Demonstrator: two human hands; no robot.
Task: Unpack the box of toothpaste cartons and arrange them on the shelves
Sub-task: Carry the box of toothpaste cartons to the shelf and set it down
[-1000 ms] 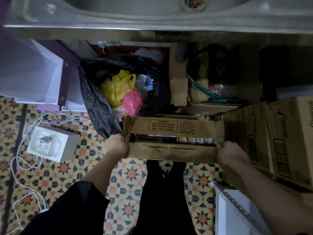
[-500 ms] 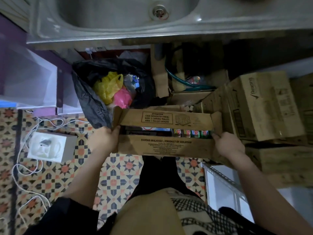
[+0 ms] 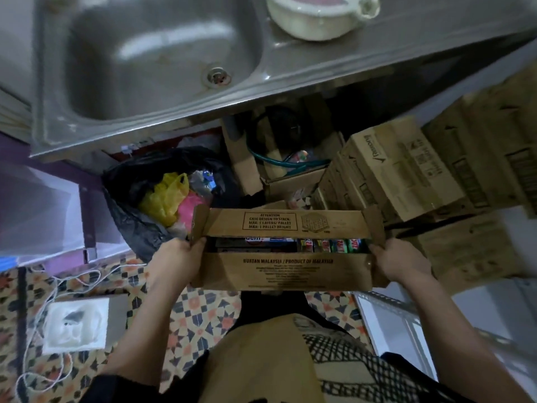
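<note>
A long brown cardboard box with printed text hangs in the air between my two hands, above the patterned floor. Its top flaps stand partly open, and through the gap I see toothpaste cartons packed side by side, green and red ends at the right. My left hand grips the box's left end, fingers curled over the edge. My right hand grips the right end the same way.
A steel sink with a cream bowl spans the top. Under it sit a black rubbish bag and an open box with a green hose. Stacked cartons stand right, a white shelf frame lower right, a white adapter with cords on the left floor.
The box has been lifted from the floor by both hands. My view has risen and tilted, so the whole sink and the bowl have come into sight.
</note>
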